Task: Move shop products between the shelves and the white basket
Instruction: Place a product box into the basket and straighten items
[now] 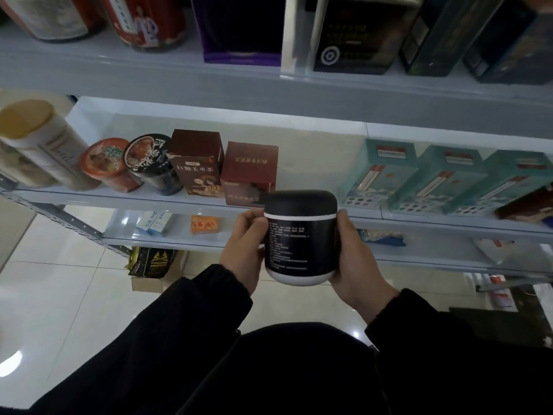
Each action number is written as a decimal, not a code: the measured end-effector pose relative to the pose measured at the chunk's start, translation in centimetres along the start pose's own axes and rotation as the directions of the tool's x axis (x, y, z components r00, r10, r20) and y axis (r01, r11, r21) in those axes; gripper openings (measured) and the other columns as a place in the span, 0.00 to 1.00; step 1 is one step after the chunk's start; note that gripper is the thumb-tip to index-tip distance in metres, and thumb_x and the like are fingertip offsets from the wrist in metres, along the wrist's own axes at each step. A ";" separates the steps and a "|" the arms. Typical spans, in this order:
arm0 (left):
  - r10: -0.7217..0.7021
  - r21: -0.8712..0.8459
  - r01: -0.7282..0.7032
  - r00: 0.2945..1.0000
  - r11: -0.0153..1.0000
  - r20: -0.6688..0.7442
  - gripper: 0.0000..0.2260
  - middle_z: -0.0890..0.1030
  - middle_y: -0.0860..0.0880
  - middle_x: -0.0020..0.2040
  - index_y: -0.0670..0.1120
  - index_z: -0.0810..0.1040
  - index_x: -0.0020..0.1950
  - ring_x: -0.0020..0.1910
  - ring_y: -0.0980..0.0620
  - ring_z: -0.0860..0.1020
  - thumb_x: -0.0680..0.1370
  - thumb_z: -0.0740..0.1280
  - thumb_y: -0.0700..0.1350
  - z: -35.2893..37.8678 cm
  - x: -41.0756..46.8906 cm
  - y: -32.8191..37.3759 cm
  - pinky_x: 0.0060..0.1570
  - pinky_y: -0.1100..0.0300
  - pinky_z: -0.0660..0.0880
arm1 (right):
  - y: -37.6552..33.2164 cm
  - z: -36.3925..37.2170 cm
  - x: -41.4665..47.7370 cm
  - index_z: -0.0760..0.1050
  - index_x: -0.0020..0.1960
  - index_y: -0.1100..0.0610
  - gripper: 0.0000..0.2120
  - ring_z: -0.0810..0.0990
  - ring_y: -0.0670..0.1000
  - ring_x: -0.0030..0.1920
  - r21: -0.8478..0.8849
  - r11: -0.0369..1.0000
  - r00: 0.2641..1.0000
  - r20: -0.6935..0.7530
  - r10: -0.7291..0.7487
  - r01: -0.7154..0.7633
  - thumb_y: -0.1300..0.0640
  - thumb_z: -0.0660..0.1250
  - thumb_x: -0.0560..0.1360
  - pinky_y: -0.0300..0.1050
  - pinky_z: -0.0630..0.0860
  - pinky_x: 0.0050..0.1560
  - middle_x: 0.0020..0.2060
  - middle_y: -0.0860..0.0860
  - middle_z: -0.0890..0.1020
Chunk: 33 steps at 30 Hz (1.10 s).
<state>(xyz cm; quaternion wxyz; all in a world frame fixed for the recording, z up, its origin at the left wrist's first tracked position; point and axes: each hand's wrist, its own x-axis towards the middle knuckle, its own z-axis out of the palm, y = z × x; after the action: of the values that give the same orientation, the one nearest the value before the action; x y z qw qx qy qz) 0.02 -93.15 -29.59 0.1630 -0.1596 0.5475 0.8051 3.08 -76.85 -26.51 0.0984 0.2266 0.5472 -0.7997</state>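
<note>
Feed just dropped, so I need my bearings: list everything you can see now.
black jar: 1, black with white band and base, held before the middle shelf
tins: 2, red, top shelf left
purple box: 1, purple, top shelf centre
dark boxes: 3, black or dark, top shelf right
tall canister: 1, cream with yellow lid, middle shelf far left
noodle cups: 2, red and black, middle shelf left
brown boxes: 2, brown, middle shelf centre
teal boxes: 3, teal, middle shelf right
orange packet: 1, orange, lower shelf
black bag: 1, black and gold, floor below shelves
left hand: 1, grip on jar's left side
right hand: 1, grip on jar's right side
</note>
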 end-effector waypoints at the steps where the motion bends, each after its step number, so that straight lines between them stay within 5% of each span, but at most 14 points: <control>1: -0.060 -0.037 0.061 0.998 0.997 0.030 0.24 0.84 0.42 0.56 0.42 0.78 0.64 0.56 0.41 0.82 0.75 0.66 0.57 0.6 0.1 -0.4 0.59 0.43 0.77 | -0.3 -0.6 0.1 0.78 0.67 0.52 0.25 0.84 0.53 0.61 -0.041 0.998 0.998 0.058 -0.034 0.036 0.37 0.59 0.80 0.50 0.80 0.60 0.59 0.51 0.86; 3: -0.161 -0.072 0.168 0.983 0.983 0.093 0.29 0.81 0.36 0.64 0.39 0.76 0.70 0.65 0.36 0.79 0.80 0.60 0.60 1.8 0.0 -1.0 0.67 0.40 0.73 | -0.5 -1.7 0.6 0.71 0.75 0.46 0.31 0.81 0.52 0.65 -0.164 0.981 0.983 0.169 -0.076 0.104 0.35 0.69 0.76 0.51 0.79 0.63 0.64 0.48 0.83; 6: -0.174 -0.034 0.178 0.981 0.984 0.085 0.24 0.83 0.40 0.61 0.44 0.77 0.67 0.60 0.40 0.82 0.81 0.60 0.60 2.7 0.2 -1.4 0.61 0.41 0.78 | -0.6 -2.8 2.0 0.67 0.75 0.38 0.33 0.83 0.51 0.62 -0.209 0.971 0.988 0.124 -0.092 0.117 0.39 0.71 0.72 0.55 0.80 0.63 0.63 0.47 0.83; 9: -0.072 0.093 0.072 0.997 0.993 0.004 0.07 0.81 0.50 0.47 0.50 0.75 0.57 0.42 0.53 0.80 0.85 0.59 0.48 3.2 0.3 -1.2 0.40 0.55 0.79 | -1.6 -3.7 3.6 0.70 0.75 0.43 0.21 0.84 0.58 0.60 0.034 0.999 1.000 -0.008 -0.001 0.001 0.52 0.58 0.83 0.63 0.80 0.62 0.64 0.56 0.82; 12: 0.052 0.147 -0.058 0.998 0.988 0.045 0.13 0.79 0.57 0.38 0.50 0.76 0.56 0.39 0.54 0.76 0.81 0.57 0.37 4.1 -0.6 -0.8 0.40 0.59 0.74 | -2.0 -5.2 4.6 0.74 0.74 0.53 0.23 0.79 0.67 0.67 0.280 0.940 0.980 0.039 0.193 -0.197 0.48 0.57 0.82 0.69 0.76 0.64 0.68 0.63 0.79; 15: 0.179 0.264 -0.217 0.971 0.940 0.161 0.20 0.79 0.59 0.50 0.53 0.77 0.62 0.46 0.59 0.77 0.71 0.64 0.46 4.0 -1.6 -0.9 0.46 0.64 0.75 | -2.0 -5.9 4.6 0.74 0.74 0.58 0.27 0.77 0.66 0.68 0.389 0.869 0.950 0.066 0.306 -0.307 0.46 0.56 0.81 0.67 0.72 0.69 0.69 0.63 0.78; 18: 0.251 0.517 -0.332 0.942 0.789 0.221 0.28 0.71 0.52 0.64 0.63 0.70 0.67 0.55 0.65 0.74 0.70 0.72 0.48 3.7 -1.5 -1.5 0.49 0.67 0.76 | -2.2 -6.0 4.8 0.74 0.73 0.60 0.27 0.80 0.65 0.65 0.365 0.881 0.952 0.070 0.297 -0.301 0.48 0.56 0.80 0.62 0.75 0.67 0.66 0.62 0.81; 20: 0.255 0.547 -0.326 0.945 0.771 0.204 0.27 0.72 0.51 0.65 0.72 0.69 0.64 0.59 0.61 0.75 0.71 0.72 0.50 3.2 -0.9 -1.3 0.53 0.61 0.78 | -2.6 -5.8 4.8 0.79 0.67 0.60 0.25 0.83 0.62 0.58 0.286 0.905 0.949 0.072 0.308 -0.315 0.48 0.57 0.78 0.58 0.78 0.60 0.58 0.60 0.84; 23: 0.129 0.438 -0.179 0.981 0.881 0.142 0.20 0.78 0.50 0.63 0.73 0.76 0.59 0.61 0.47 0.78 0.68 0.69 0.59 2.4 0.0 -0.6 0.53 0.43 0.83 | -2.5 -5.6 4.9 0.81 0.66 0.54 0.28 0.81 0.62 0.62 0.169 0.930 0.945 0.039 0.323 -0.325 0.36 0.60 0.78 0.63 0.79 0.57 0.59 0.58 0.85; 26: 0.160 0.471 -0.201 0.979 0.859 0.125 0.18 0.82 0.58 0.57 0.72 0.76 0.60 0.57 0.51 0.81 0.70 0.67 0.63 2.3 0.0 -0.1 0.55 0.39 0.81 | -1.9 -5.2 4.8 0.81 0.64 0.49 0.27 0.81 0.60 0.64 0.121 0.940 0.947 0.030 0.319 -0.320 0.32 0.60 0.78 0.62 0.80 0.55 0.58 0.54 0.86; 29: 0.219 0.558 -0.260 0.966 0.788 0.140 0.32 0.75 0.57 0.68 0.71 0.65 0.70 0.64 0.56 0.75 0.66 0.68 0.67 2.5 -0.4 -0.2 0.66 0.55 0.75 | -1.7 -5.0 4.7 0.80 0.64 0.50 0.23 0.81 0.60 0.62 0.102 0.946 0.951 0.056 0.303 -0.307 0.36 0.62 0.79 0.64 0.81 0.54 0.58 0.56 0.86; 31: 0.270 0.656 -0.343 0.939 0.672 0.215 0.45 0.65 0.53 0.73 0.68 0.54 0.74 0.69 0.59 0.66 0.61 0.72 0.66 2.7 -0.9 -0.1 0.64 0.73 0.64 | -2.0 -5.0 4.4 0.80 0.62 0.51 0.20 0.83 0.60 0.57 0.028 0.950 0.947 0.094 0.306 -0.309 0.39 0.62 0.79 0.62 0.81 0.52 0.56 0.57 0.85; 33: 0.364 0.706 -0.462 0.882 0.537 0.300 0.46 0.62 0.53 0.71 0.66 0.52 0.74 0.67 0.61 0.64 0.61 0.73 0.62 2.6 -1.2 0.4 0.62 0.81 0.58 | -2.2 -5.2 4.0 0.80 0.59 0.51 0.21 0.83 0.58 0.49 -0.037 0.933 0.919 0.163 0.359 -0.358 0.39 0.63 0.75 0.56 0.80 0.48 0.53 0.57 0.85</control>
<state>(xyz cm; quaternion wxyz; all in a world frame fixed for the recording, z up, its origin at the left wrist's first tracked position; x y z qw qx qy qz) 0.70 -90.96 -27.87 0.0512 0.1051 0.8447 0.5223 -0.04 -70.86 -28.12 0.2893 0.2546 0.4890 -0.7825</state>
